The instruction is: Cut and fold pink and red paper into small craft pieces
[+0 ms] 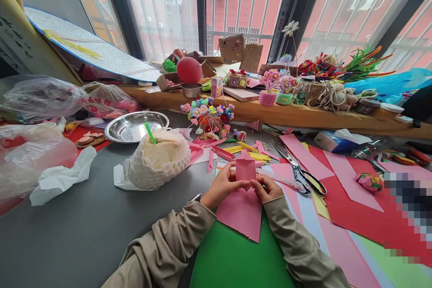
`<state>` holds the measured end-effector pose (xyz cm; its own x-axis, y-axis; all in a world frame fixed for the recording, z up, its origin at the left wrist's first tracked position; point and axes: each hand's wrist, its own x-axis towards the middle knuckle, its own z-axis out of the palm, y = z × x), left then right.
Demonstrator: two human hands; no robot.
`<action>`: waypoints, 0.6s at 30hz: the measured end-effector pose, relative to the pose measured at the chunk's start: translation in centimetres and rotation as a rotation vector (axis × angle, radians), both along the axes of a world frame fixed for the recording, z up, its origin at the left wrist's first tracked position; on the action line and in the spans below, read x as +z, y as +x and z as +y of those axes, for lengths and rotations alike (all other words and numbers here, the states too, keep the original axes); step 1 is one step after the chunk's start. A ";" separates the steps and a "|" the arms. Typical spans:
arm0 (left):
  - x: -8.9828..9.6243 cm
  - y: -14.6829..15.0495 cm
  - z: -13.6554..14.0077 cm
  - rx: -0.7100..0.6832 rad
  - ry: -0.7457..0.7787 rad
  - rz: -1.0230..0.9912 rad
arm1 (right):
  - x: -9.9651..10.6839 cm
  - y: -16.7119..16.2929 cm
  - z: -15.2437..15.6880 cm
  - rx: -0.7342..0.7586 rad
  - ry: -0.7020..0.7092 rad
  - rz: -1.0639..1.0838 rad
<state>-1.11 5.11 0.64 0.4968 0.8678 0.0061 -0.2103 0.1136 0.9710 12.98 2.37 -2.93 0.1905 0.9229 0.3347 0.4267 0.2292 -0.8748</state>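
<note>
Both my hands meet over the table's middle, pinching a small folded pink paper (245, 169) that stands upright between them. My left hand (224, 184) grips its lower left edge, and my right hand (268, 187) grips its lower right edge. Under the hands lies a larger pink sheet (243, 213) on a green sheet (232, 256). A pair of scissors (300, 172) lies just right of my right hand, and a pale ruler (281, 179) lies between them.
A coconut in white foam netting with a green straw (158, 157) stands left of my hands, a metal dish (135, 126) behind it. Red and pink sheets (351, 198) cover the right side. Craft flowers (209, 119), a red balloon (189, 69) and plastic bags (33, 153) crowd the edges.
</note>
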 end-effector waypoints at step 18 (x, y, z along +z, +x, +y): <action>0.4 -0.1 0.1 0.038 -0.055 -0.017 | -0.7 -0.4 0.2 0.158 0.062 -0.113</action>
<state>-1.21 5.20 1.01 0.4635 0.8854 -0.0339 -0.2318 0.1581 0.9598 12.53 2.60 -3.60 0.0032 0.9153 0.4028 0.4764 0.3528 -0.8054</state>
